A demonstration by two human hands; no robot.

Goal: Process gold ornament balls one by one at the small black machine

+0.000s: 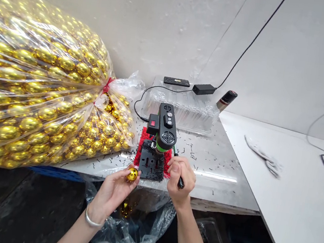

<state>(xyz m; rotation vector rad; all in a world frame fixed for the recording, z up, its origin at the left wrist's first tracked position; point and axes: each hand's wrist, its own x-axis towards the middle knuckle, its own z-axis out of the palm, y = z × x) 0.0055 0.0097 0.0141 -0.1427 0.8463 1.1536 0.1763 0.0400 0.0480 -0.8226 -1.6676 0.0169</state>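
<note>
Between the fingertips of my left hand (116, 187) is a shiny gold ball (132, 174) with dark marks on it, held at the table's front edge. My right hand (182, 178) is wrapped around the black-tipped lever handle (181, 183) of a small black bench machine (167, 126). The machine has round vents, silver buttons and a red power switch. Its slotted black base plate (148, 166) rests on a red mat (140, 150). My left hand is just in front of that plate, apart from the machine head. Below, more gold balls (126, 209) lie in a clear plastic bag.
A huge clear bag of gold balls (33, 91), tied in red, fills the left. Behind the machine are a clear plastic tray (192, 121), a remote control (176, 81), a power adapter (204, 89) and a spray can (227, 100). A glove (262, 155) lies rightward. Black scraps litter the table.
</note>
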